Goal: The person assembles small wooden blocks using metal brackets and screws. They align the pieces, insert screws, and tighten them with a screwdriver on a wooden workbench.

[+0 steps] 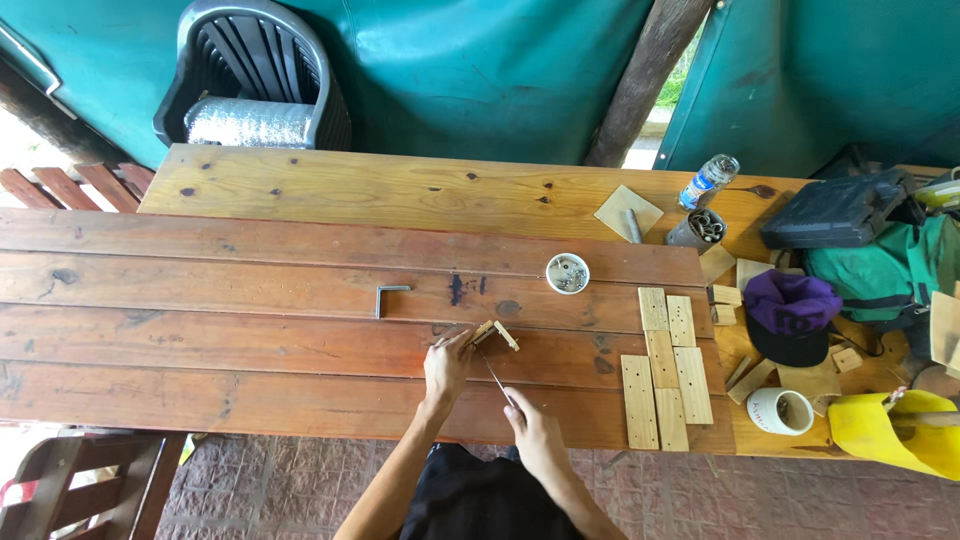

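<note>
A small wooden block (495, 334), pale, short and made of what looks like two little pieces set at an angle, lies on the dark reddish planks of the long wooden table (250, 300), near its front edge and just ahead of the person. The left hand (446, 366) pins it in place, fingertips closed on its near end. The right hand (530, 425) grips a thin screwdriver (494, 378) whose shaft slants up toward the block, tip at or just beside it; whether it sits in a screw head is too small to tell. The step in hand looks like driving or loosening a fastener in the block, so the next move seems to call for a steady hold from the left hand and straight, firm pressure along the shaft, since so light a piece could easily twist or slide.

Beyond the block stands a small white bowl of screws (567, 273), and to the left lies a metal hex key (387, 294). To the right, a group of drilled wooden slats (667, 370) rests flat, with a purple cap (792, 315) and a white cup (779, 411) past them
</note>
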